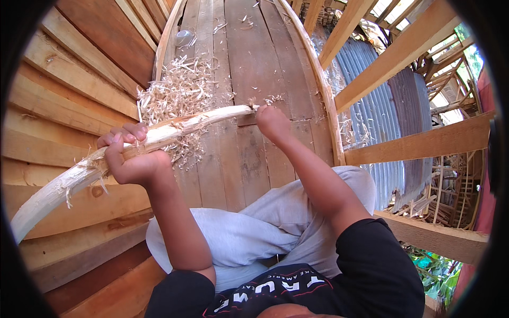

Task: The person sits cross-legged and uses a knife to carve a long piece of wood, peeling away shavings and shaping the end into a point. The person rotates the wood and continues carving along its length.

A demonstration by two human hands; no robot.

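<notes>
L hand [135, 159] wrapped round pale peeled pole [193, 122]; R hand [273, 123] fisted at its thin end, grip hidden. Wood shavings [177, 85] heaped on plank flr [254, 61], L of ctr; sm. container [183, 38] beyond. Corrugated sheets [360, 124] R, past timber rails [424, 142].

- One long wooden pole [180, 126], pale cream and mostly stripped, with a browner streak along its upper side near the middle.
- Its surface is rough, with frayed fibres hanging from the left part.
- It slants from near left to far right, raised above the floor, looks bowed, and narrows toward its right end.
- The left end runs out of view.
</notes>
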